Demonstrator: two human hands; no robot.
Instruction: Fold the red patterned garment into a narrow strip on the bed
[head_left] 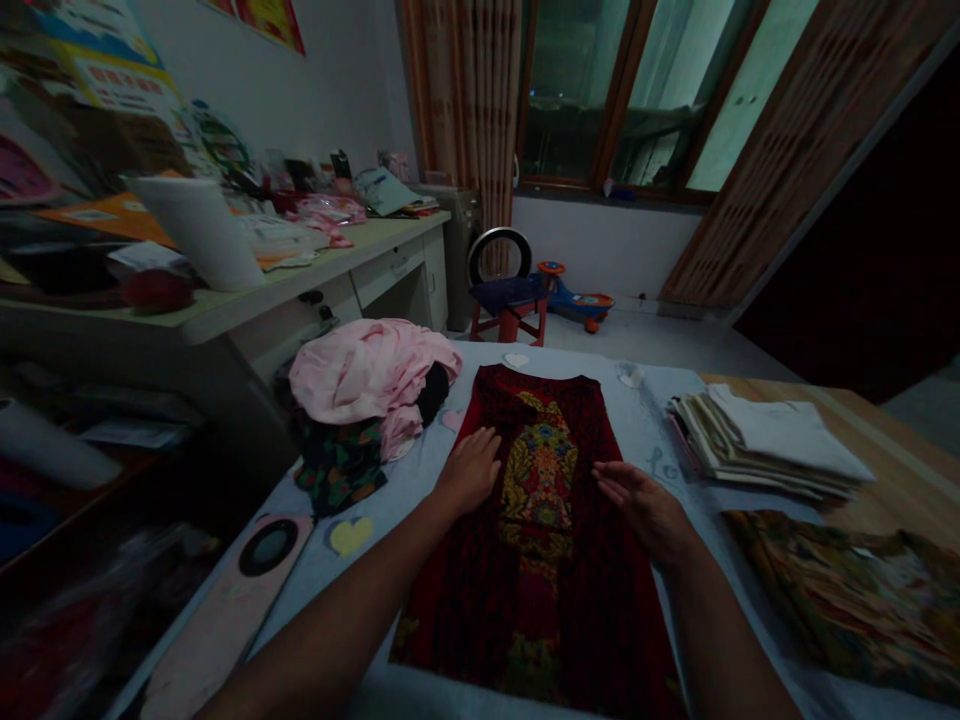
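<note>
A dark red garment point(472, 590) with a gold, green and blue ornamental pattern down its middle lies spread out on the light blue cloth point(664, 400). My left hand point(471, 472) rests flat on the garment's upper left part, fingers stretched out. At the garment's right edge is my right hand point(641, 505), its fingers extended with the tips touching or just above the fabric. I see nothing held in either hand. To the left lies a heap of pink clothing point(367, 370) with a dark green patterned piece point(341, 465) under it.
On the right stand a stack of folded light clothes point(772, 440) and a folded multicoloured garment point(855, 590). A pale pink device with a round dark window point(240, 590) lies at front left. A cluttered desk point(315, 275), a chair point(510, 290) and a blue ride-on toy point(574, 298) are beyond.
</note>
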